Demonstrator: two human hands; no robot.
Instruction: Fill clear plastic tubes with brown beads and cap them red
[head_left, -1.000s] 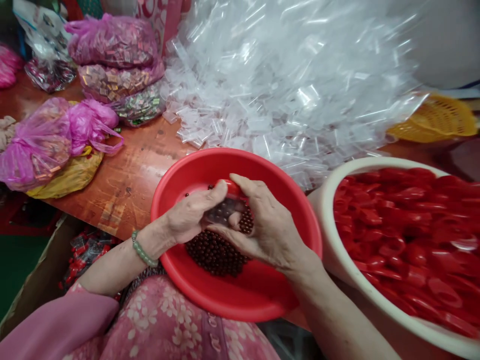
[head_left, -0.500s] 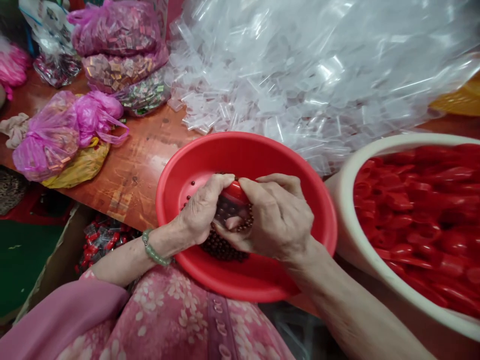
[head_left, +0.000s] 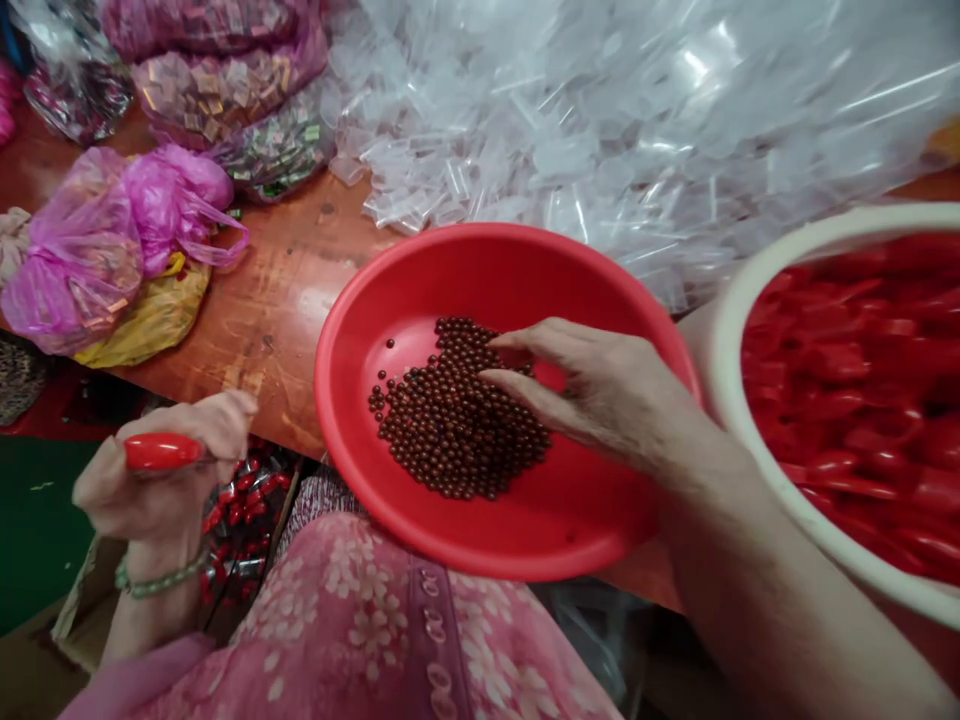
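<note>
My left hand (head_left: 169,465) has its fingers closed around a small clear container with a red cap (head_left: 161,452), out to the left of the red basin (head_left: 334,440). Most of its clear part is hidden by the fingers, and that hand is a little blurred. Inside the basin lies a heap of small brown beads (head_left: 465,430), with a few loose ones at its left edge. My right hand (head_left: 585,385) reaches over the basin, thumb and fingers apart at the heap's right side, and holds nothing that I can see.
An open cardboard box (head_left: 79,610) at lower left holds several red-capped clear pieces (head_left: 251,500). To the right stands a white tub (head_left: 727,330) of red plastic parts (head_left: 847,400). Behind the basin spreads a pile of clear plastic pieces (head_left: 570,130). Tied pink bags (head_left: 82,240) lie at left.
Both hands were together over the beads, on the red-capped container. The left hand has carried it left, out of the basin; the right hand has let go and opened. The view has shifted slightly.
</note>
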